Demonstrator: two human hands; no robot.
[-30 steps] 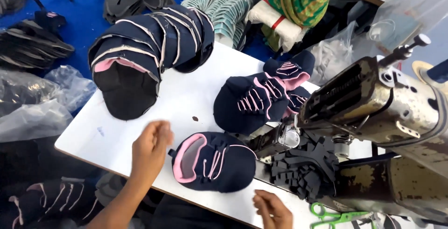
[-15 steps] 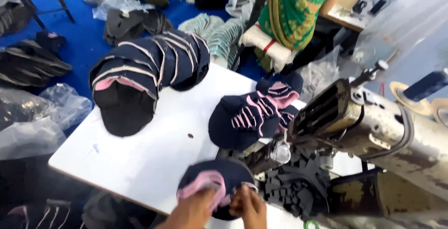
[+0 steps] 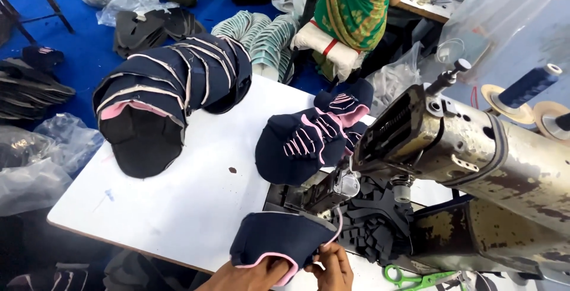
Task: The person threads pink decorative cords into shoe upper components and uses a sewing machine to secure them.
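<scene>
A navy shoe upper with pink trim (image 3: 276,240) lies at the near edge of the white table (image 3: 196,202), just left of the sewing machine's needle area (image 3: 341,187). My left hand (image 3: 249,274) grips its pink-edged near side from below. My right hand (image 3: 332,267) pinches its right edge next to the machine. A pile of finished navy and pink uppers (image 3: 312,137) rests behind the needle. A long curved stack of navy uppers (image 3: 169,89) lies on the table's far left.
The worn metal sewing machine (image 3: 475,148) fills the right side, with a navy thread spool (image 3: 531,83) behind it and green scissors (image 3: 415,278) below. A seated person in green (image 3: 353,6) is beyond the table. Plastic bags and dark piles lie on the blue floor.
My left hand left the flat upper on the table; both hands have since lifted and folded it, bringing it right toward the needle. The view has tilted slightly.
</scene>
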